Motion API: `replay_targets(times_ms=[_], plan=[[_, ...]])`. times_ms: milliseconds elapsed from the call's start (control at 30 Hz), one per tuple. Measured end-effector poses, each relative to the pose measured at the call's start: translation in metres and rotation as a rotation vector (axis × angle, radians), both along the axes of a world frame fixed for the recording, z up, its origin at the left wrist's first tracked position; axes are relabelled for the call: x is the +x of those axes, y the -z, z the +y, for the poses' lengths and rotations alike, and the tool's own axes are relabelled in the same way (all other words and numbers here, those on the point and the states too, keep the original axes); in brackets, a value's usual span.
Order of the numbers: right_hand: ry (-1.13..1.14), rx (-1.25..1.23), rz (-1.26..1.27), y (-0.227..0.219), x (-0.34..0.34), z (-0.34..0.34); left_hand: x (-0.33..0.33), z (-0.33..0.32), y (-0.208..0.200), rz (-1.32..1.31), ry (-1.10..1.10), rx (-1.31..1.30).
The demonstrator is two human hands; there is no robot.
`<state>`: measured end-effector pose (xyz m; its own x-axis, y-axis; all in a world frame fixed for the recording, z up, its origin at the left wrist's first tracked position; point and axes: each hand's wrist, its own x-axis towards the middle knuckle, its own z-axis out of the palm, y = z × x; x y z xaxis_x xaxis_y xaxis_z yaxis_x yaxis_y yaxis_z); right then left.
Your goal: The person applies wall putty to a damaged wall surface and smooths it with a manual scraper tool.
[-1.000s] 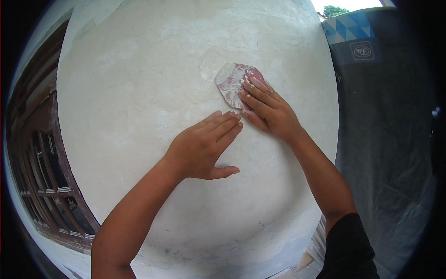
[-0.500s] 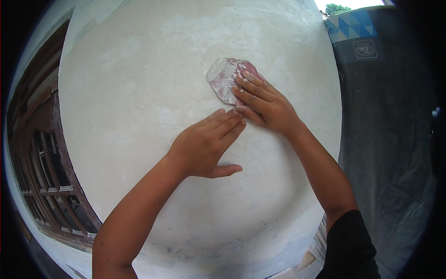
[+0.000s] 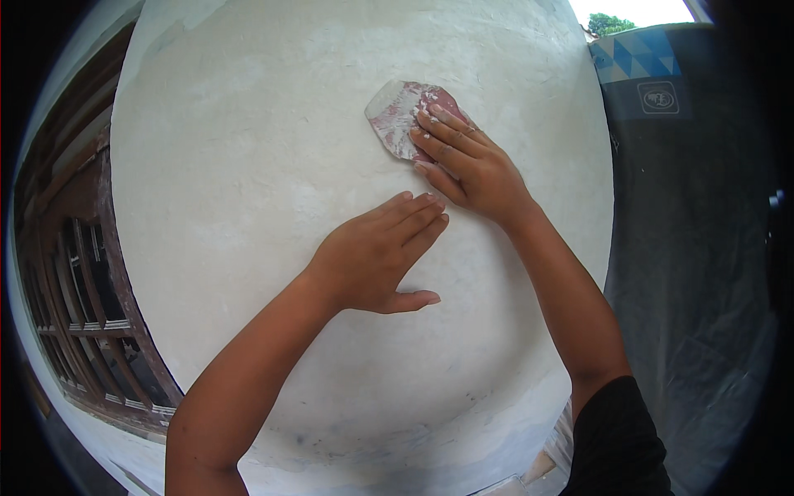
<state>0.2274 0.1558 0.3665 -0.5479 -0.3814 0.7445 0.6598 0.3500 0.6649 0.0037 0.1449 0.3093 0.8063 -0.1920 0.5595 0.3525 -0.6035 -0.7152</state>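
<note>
Tool (image 3: 399, 118) against wall (image 3: 240, 157), window (image 3: 97, 335) left, sheeting (image 3: 691, 240) right

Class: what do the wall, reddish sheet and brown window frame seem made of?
Wall: seemingly matt plaster, by its uneven, patchy white surface. Reddish sheet: perhaps plastic, smooth where bare, flat. Brown window frame: probably wood, worn finish, chunky bars, pale scuffs.

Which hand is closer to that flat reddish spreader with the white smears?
Right. The right hand is on the reddish spreader, its fingers lying across the spreader's right part. The left hand is apart from it, lower in the view.
</note>
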Motion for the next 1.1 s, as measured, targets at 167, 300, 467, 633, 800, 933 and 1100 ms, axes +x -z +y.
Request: replay_targets(times_ms=[167,300,467,633,800,933,1100], plan=[[0.030,-0.048,0.080,0.033,0.038,-0.005,-0.001,0.000,-0.001,0.005,0.011,-0.005],[-0.025,-0.025,0.110,0.015,0.020,-0.015,0.000,0.002,0.000,0.003,0.020,0.005],[0.055,0.001,0.020,0.002,0.004,-0.007,0.001,0.000,0.000,0.005,0.012,0.005],[0.094,-0.117,0.081,0.048,0.045,-0.007,0.000,0.000,-0.001,0.012,0.007,-0.009],[0.039,-0.075,0.149,0.049,0.058,-0.019,0.001,-0.002,-0.002,0.012,-0.004,-0.001],[0.001,-0.052,0.126,0.018,0.029,-0.016,0.002,-0.002,-0.001,0.015,0.013,0.024],[0.033,-0.096,0.095,0.039,0.036,-0.003,-0.002,0.000,-0.002,0.020,0.005,0.012]])
